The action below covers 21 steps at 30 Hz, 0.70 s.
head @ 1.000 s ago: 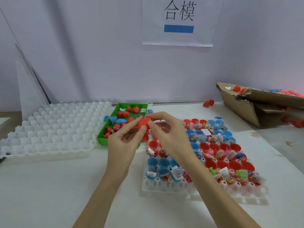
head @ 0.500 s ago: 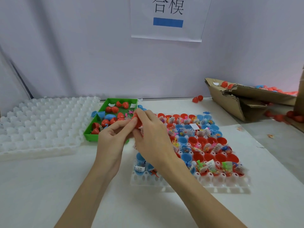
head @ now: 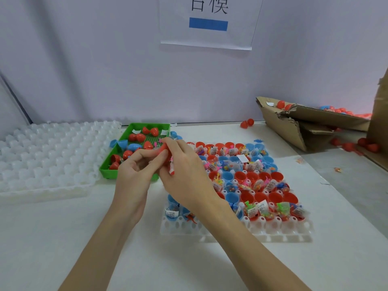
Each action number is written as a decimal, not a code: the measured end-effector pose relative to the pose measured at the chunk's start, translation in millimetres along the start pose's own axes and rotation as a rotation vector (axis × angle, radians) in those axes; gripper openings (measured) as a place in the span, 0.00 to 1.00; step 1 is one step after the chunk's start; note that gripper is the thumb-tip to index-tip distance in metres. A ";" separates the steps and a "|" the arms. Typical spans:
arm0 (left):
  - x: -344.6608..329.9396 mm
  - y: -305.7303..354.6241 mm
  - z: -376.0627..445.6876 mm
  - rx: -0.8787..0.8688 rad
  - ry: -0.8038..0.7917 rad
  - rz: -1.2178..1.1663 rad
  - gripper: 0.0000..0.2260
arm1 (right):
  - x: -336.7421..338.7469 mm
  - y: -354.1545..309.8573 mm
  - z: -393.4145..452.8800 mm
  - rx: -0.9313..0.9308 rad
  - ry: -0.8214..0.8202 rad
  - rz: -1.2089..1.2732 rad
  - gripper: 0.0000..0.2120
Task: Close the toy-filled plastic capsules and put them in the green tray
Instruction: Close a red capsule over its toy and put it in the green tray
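Both hands meet at the middle of the frame over the near right corner of the green tray [head: 105,171]. Between them is a red capsule [head: 165,151], only partly visible. The left hand [head: 134,175] has its fingers curled in against the capsule from the left; the right hand [head: 184,171] pinches it from above, with a small toy packet [head: 172,168] showing just under the thumb. Holding from both sides like this looks meant to press the two halves together, though whether the seam has shut is hidden by the fingers.

The spot seems chosen for convenience: the tray lies directly beneath and behind, so a closed capsule need only be dropped. The tray already holds several red pieces and a couple of blue ones.

To the right of centre, a white holder [head: 237,232] on the tabletop [head: 63,248] carries rows of open red and blue cups [head: 240,177] stuffed with toys, evidently work to come. An empty-looking white moulded rack [head: 48,156] fills the left. Torn cardboard boxes [head: 294,127] with loose red capsules sit at the upper right, well apart. Nothing blocks the short way to the tray except the hands themselves.
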<state>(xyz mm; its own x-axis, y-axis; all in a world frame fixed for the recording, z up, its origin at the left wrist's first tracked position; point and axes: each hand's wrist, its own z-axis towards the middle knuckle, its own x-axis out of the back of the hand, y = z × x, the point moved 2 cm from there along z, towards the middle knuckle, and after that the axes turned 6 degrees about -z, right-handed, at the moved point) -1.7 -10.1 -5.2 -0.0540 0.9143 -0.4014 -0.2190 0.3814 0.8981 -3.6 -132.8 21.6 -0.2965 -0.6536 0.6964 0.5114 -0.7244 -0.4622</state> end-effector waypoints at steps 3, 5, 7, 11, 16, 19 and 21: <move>2.8 0.1 2.3 -0.023 0.002 0.083 0.10 | -1.1 1.3 -1.4 -0.049 -0.046 0.012 0.25; 3.3 0.8 2.4 -0.039 -0.004 0.109 0.08 | 1.3 1.0 -2.1 -0.030 -0.057 -0.026 0.24; 2.7 1.2 1.8 -0.045 0.006 0.096 0.09 | 5.0 0.1 -1.5 0.018 -0.034 -0.067 0.20; 1.8 -2.0 1.3 -0.033 0.076 0.100 0.08 | 4.7 -0.6 -1.4 0.046 -0.062 -0.094 0.15; -1.2 -1.8 -1.1 -0.043 0.095 0.154 0.05 | 3.2 1.4 0.4 0.039 -0.070 -0.059 0.10; -3.5 1.2 -3.0 -0.077 0.087 0.159 0.06 | 4.9 3.2 1.0 0.059 -0.058 -0.057 0.13; -6.3 3.3 -4.4 -0.085 0.051 0.147 0.09 | 5.1 6.1 1.5 0.050 -0.028 -0.032 0.15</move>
<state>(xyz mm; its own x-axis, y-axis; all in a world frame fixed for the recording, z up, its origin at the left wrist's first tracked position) -6.4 -15.2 -0.5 -0.1402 0.9504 -0.2777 -0.2866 0.2295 0.9302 -0.7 -140.2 23.1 -0.2909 -0.6234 0.7258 0.5420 -0.7325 -0.4119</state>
